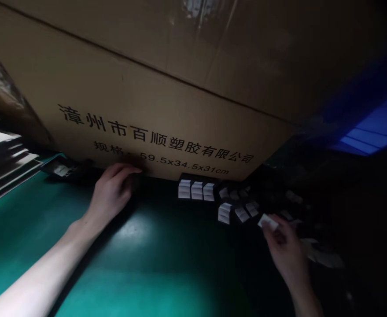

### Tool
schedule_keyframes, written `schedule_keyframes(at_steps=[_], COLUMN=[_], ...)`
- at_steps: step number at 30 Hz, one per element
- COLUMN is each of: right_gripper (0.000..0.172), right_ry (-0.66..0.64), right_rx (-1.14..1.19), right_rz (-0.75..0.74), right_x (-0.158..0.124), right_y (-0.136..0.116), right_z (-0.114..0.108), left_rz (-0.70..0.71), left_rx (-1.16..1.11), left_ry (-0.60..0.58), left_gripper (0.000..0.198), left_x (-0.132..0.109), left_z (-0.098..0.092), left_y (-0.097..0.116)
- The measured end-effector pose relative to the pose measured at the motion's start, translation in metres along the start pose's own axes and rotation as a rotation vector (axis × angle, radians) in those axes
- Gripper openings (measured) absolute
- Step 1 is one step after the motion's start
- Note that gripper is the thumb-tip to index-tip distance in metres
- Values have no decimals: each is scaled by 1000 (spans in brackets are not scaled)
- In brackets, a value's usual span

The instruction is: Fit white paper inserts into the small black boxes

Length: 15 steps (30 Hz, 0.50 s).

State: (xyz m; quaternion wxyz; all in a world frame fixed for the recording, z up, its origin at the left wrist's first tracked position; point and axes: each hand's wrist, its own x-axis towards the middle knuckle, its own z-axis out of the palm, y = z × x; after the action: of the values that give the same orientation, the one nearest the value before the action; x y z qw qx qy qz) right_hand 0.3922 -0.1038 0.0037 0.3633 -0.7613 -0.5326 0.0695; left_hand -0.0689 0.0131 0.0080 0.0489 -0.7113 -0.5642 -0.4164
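- White paper tag (pixel 267 222) pinched between thumb and fingers of the right hand (pixel 282 246), at four o'clock.
- Left hand (pixel 114 187) half-open at eight o'clock, fingertips against the cardboard box (pixel 147 101).
- Stacked white tags (pixel 196 190) in a black holder (pixel 193 177) at six o'clock, on the green bench (pixel 167 264).

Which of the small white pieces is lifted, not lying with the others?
The small white piece pinched in the right hand, held clear of the others, which lie on dark blocks.

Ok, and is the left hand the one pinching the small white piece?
No, the right hand pinches the white piece, while the left hand sits by the foot of the cardboard carton.
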Motion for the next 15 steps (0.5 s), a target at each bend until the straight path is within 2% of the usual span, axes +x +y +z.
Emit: schedule_keyframes(at_steps=[3, 6, 8, 11, 13, 15], right_gripper=[54, 49, 50, 54, 53, 50], right_ry=[-324, -500, -525, -475, -412, -356], right_rx=[240, 336, 354, 314, 270, 233], right_rz=[30, -36, -128, -260, -309, -316], right_x=[-39, -64, -71, -70, -65, -60], right_y=[-7, -31, -52, -74, -75, -65], right_z=[24, 52, 67, 79, 79, 72], left_rz=[41, 87, 95, 57, 17, -21], left_rx=[-17, -32, -41, -41, -34, -32], left_ry=[-14, -20, -32, -56, -72, -100], left_gripper=[31, 33, 35, 41, 46, 50], left_x=[-2, -4, -6, -6, -6, -6], left_z=[4, 8, 9, 11, 11, 12], left_y=[5, 9, 10, 11, 10, 9])
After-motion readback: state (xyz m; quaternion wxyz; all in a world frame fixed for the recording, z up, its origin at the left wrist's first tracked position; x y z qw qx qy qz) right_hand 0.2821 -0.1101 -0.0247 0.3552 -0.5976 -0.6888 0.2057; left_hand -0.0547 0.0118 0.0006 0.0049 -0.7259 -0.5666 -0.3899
